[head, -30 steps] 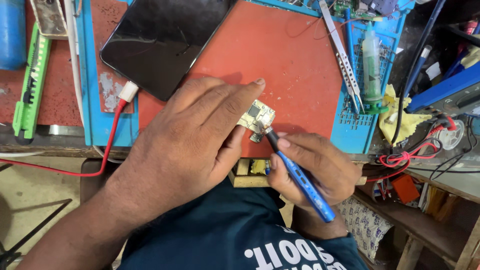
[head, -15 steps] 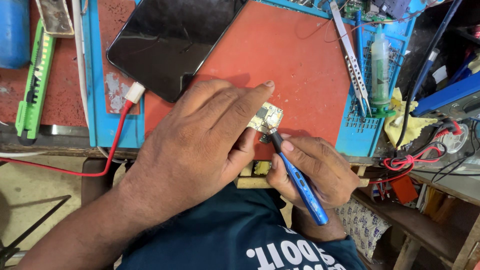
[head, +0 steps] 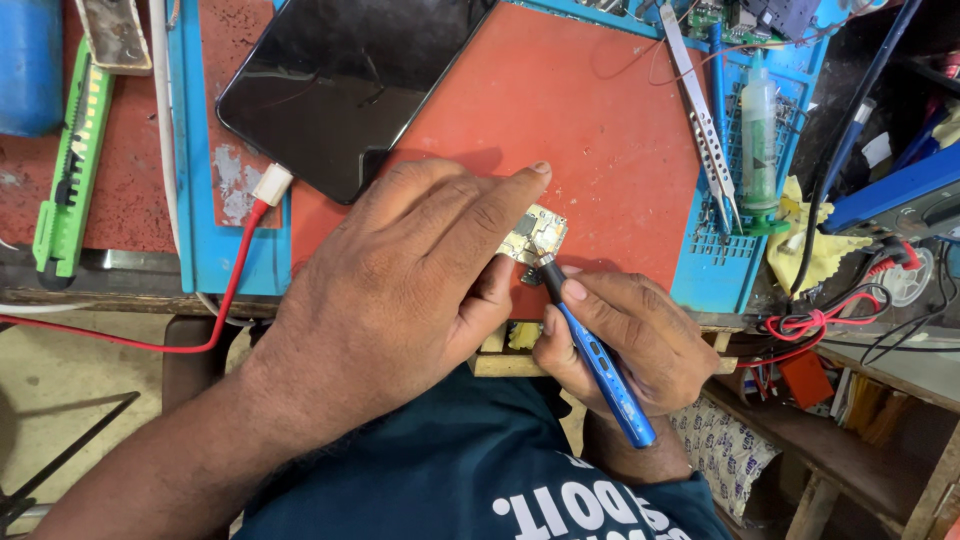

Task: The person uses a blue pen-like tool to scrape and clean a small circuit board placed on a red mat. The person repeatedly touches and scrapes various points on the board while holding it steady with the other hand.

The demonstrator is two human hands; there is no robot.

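A small pale circuit board (head: 535, 235) lies near the front edge of an orange work mat (head: 580, 130). My left hand (head: 400, 290) presses down on it, fingers spread over its left side, index fingertip reaching past the top. In my right hand (head: 625, 340) I grip a blue pen-shaped soldering iron (head: 600, 365); its dark tip touches the board's lower right corner.
A black phone (head: 345, 85) lies screen-up at the mat's back left, with a red-and-white cable (head: 245, 250) plugged in. Tweezers (head: 700, 120) and a green-tipped syringe (head: 758, 140) rest on the blue tray at right. A green utility knife (head: 70, 170) lies far left. Tangled wires (head: 830, 320) sit right.
The view has shifted slightly; both hands stay on the board with the iron tip held at the same corner.
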